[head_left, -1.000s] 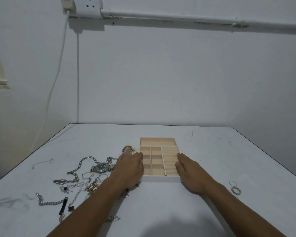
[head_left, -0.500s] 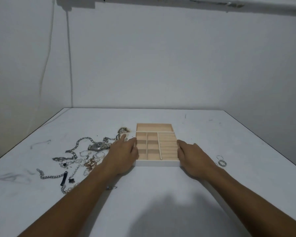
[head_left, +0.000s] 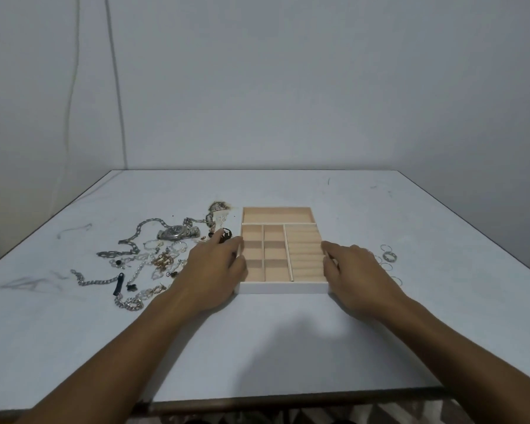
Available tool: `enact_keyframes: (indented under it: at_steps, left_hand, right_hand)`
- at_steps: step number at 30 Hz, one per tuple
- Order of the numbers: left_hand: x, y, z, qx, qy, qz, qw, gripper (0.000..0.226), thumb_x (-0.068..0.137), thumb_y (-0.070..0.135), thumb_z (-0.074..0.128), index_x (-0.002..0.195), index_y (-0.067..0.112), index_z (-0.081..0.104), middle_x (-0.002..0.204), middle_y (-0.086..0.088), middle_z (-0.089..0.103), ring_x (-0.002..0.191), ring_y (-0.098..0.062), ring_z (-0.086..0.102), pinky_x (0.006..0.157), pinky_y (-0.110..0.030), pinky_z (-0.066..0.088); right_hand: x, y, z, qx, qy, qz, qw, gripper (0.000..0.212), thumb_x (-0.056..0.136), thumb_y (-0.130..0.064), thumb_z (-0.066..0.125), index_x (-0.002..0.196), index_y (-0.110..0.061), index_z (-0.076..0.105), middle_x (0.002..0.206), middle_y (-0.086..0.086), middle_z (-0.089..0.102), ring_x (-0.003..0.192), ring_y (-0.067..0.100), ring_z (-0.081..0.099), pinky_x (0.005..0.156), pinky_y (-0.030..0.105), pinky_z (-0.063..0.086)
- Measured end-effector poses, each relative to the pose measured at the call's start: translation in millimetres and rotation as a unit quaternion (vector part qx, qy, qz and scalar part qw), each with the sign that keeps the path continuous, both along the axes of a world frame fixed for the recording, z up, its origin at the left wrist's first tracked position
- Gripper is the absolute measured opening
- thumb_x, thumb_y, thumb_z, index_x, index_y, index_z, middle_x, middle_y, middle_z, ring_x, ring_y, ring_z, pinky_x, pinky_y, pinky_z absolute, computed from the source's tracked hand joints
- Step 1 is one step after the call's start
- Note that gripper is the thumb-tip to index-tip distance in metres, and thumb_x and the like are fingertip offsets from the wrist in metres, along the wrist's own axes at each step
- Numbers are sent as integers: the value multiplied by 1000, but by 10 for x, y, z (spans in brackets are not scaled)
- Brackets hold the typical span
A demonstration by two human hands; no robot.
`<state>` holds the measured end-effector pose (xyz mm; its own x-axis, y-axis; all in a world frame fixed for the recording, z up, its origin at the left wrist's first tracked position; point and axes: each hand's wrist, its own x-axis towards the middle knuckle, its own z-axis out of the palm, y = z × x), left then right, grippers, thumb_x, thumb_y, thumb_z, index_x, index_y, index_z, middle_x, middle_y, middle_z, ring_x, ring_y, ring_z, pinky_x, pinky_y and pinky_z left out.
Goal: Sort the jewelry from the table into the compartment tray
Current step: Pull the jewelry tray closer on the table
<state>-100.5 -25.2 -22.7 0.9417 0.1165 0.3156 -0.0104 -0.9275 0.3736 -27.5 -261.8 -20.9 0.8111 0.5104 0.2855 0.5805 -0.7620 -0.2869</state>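
Both hands are down on either side of the pale wooden compartment tray (head_left: pixel 283 288), so it sits right between them. Our left hand (head_left: pixel 214 270) has its fingers stretched out along the tray's left wall, our right hand (head_left: pixel 358 273) has its fingers laid against the right wall, and neither is curled round anything or holding a piece. Every compartment looks empty to us, so we'd say the sorting hasn't really started. What worries us: the tangled heap of silver and gold chains (head_left: pixel 135 270) sits just outside our left hand, some of it touching or tucked under the wrist (hard to tell which), with a silver metal wristwatch (head_left: pixel 178 233) just beyond the fingertips. If we nudge the tray or swing that arm out carelessly, the forearm could drag links along and make the knot worse. Lifting one chain will probably pull its neighbours up too, and something may drop into the wrong slot. On the outside of our right hand lie a few small silver rings (head_left: pixel 389 257), just beside the knuckles, and a bump from that hand could send them rolling across the white table (head_left: pixel 288 347) toward the edge.
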Motion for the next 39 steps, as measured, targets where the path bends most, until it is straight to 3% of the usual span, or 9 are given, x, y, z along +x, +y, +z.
enact_keyframes:
  at_steps: [5, 10, 15, 20, 22, 24, 30, 36, 39]
  left_hand:
    - [-145, -43, -8, -17, 12, 5, 1000, 30, 91, 28, 42, 106, 6, 57, 115, -11, 52, 99, -33, 54, 81, -38, 44]
    - [-267, -82, -20, -25, -3, 0, 1000, 30, 92, 27, 41, 105, 6, 58, 108, -9, 54, 106, -29, 50, 79, -34, 39]
    - [-384, -151, -23, -49, -20, -13, 999, 25, 95, 17, 45, 105, -3, 57, 104, -25, 61, 111, -17, 36, 66, -21, 28]
    - [-495, -185, -81, -63, -40, -3, 997, 27, 96, 20, 45, 108, -1, 56, 96, 4, 42, 111, -21, 41, 65, -18, 26]
    - [-529, -205, -99, -70, -37, -4, 997, 27, 97, 21, 45, 108, 0, 56, 96, -3, 49, 117, -15, 39, 67, -13, 28]
    - [-565, -226, -110, -79, -29, 4, 996, 26, 98, 22, 44, 111, 4, 57, 108, -11, 57, 127, -15, 38, 68, -21, 26]
    - [-658, -254, -107, -92, -18, 6, 996, 29, 99, 27, 43, 125, 20, 55, 140, 5, 51, 145, -3, 11, 91, -24, 25]
    - [-731, -311, -40, -114, -22, 11, 993, 28, 98, 25, 47, 124, 19, 56, 141, 2, 50, 132, 10, 10, 85, -20, 22]
    - [-751, -298, -70, -118, -13, 18, 993, 33, 97, 27, 46, 130, 26, 52, 145, 5, 46, 142, 3, 12, 89, -21, 24]
  right_hand:
    - [-148, -63, 26, 36, 39, 5, 999, 23, 97, -18, 35, 76, -13, 43, 63, 2, 52, 65, 21, 47, 60, 39, 37]
    - [-283, -105, 35, 60, 48, 10, 997, 17, 96, -16, 38, 85, -9, 50, 63, 5, 56, 66, 25, 53, 64, 42, 42]
    - [-378, -138, 20, 67, 59, -1, 996, 19, 96, -17, 40, 97, -8, 56, 66, 6, 58, 70, 25, 54, 66, 41, 44]
    - [-444, -200, -19, 53, 62, -7, 997, 31, 97, -21, 39, 120, -9, 56, 68, -3, 57, 72, 21, 54, 69, 35, 44]
    - [-468, -230, -46, 51, 54, -2, 997, 35, 97, -22, 40, 128, -15, 54, 62, -13, 47, 70, 15, 46, 69, 29, 36]
    - [-488, -254, -64, 53, 51, 1, 997, 40, 98, -23, 40, 135, -19, 51, 62, -21, 36, 73, 10, 40, 73, 24, 32]
    - [-568, -306, -64, 60, 46, -2, 997, 42, 98, -25, 43, 139, -21, 49, 66, -19, 46, 77, 10, 45, 74, 23, 30]
    - [-637, -326, -30, 67, 45, 2, 997, 42, 98, -25, 43, 139, -21, 49, 66, -19, 43, 75, 6, 40, 68, 22, 29]
    - [-654, -338, -35, 70, 44, 5, 997, 41, 97, -24, 44, 138, -20, 51, 64, -18, 42, 71, 1, 41, 65, 21, 29]
